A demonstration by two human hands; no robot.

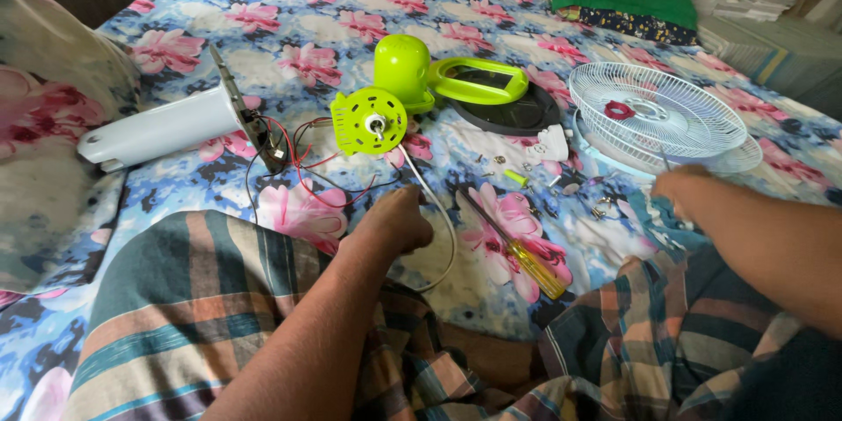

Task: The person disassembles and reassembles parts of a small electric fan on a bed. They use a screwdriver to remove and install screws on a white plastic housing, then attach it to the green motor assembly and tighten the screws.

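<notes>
Lime-green fan motor (pixel 369 120) — round, shaft upward — beyond left hand (pixel 396 221); right hand (pixel 682 186) blurred, both grips unclear.

— What do you wear on your arms?
— Nothing: your left hand (pixel 396 221) and right hand (pixel 680 189) are bare, forearms unsleeved.
— And below?
— Your legs are wrapped in a plaid cloth (pixel 219 298), banded teal, tan and rust, with finer checks on your right side.
</notes>
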